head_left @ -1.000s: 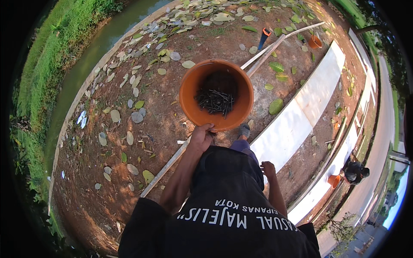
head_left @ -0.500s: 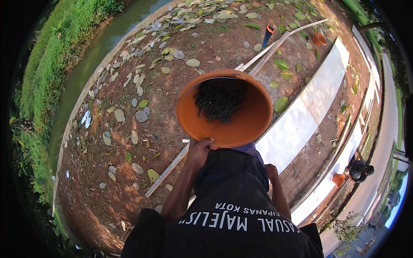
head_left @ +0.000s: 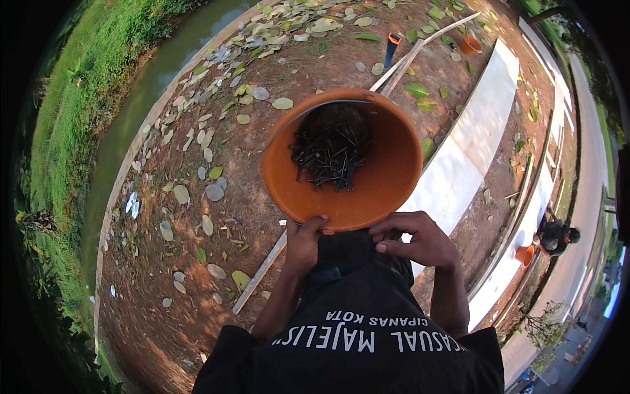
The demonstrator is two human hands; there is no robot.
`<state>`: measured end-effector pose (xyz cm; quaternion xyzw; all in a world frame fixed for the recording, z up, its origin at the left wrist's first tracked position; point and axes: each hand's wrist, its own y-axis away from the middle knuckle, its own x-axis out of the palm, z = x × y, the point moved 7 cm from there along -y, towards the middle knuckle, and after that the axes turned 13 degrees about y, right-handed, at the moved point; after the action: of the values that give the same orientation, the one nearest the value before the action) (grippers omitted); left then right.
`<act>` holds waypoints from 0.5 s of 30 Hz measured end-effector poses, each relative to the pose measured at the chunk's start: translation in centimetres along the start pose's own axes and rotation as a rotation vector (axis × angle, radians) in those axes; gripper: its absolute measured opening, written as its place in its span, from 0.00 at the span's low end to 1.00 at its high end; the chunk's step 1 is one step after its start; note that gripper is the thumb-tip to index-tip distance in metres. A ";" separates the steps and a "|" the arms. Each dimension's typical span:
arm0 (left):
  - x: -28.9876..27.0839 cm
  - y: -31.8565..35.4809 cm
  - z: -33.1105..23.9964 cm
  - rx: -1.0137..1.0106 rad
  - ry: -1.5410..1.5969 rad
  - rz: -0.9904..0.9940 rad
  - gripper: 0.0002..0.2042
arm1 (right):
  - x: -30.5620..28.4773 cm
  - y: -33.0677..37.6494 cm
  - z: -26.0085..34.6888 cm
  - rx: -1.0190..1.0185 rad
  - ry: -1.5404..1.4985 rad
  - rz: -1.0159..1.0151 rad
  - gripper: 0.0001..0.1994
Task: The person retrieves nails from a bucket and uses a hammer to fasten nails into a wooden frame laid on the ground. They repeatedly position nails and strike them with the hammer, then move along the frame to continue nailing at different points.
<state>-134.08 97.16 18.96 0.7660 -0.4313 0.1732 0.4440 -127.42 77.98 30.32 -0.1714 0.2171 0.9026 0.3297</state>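
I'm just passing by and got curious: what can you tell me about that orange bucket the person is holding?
The orange bucket looks like smooth plastic, round, with a thin metal handle lying along its far rim. It is held up and tilted so its open mouth faces the camera. Inside lies a loose heap of dark nails. The left hand has a grip on its near rim; the right hand is beside the rim, and whether it touches is unclear. Below is leaf-strewn dirt.

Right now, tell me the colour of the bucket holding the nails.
Orange bucket, seen in the head view; the nails are dark.
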 end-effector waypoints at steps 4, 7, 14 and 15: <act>0.8 0.3 0.1 0.016 -0.029 0.082 0.17 | -2.6 -4.1 2.4 0.046 0.313 -0.384 0.12; 1.7 0.8 0.1 0.026 -0.069 0.092 0.16 | -2.8 -7.5 1.2 0.025 0.642 -0.524 0.11; 1.6 1.5 0.7 0.034 -0.155 0.076 0.13 | -1.7 -11.5 -5.4 0.100 0.868 -0.395 0.17; 1.7 1.6 0.7 0.035 -0.169 0.089 0.13 | -1.6 -11.4 -5.8 0.096 0.881 -0.379 0.16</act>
<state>-134.50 95.34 20.52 0.7657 -0.4976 0.1349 0.3844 -117.63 82.04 22.97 -0.5587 0.3427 0.6570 0.3724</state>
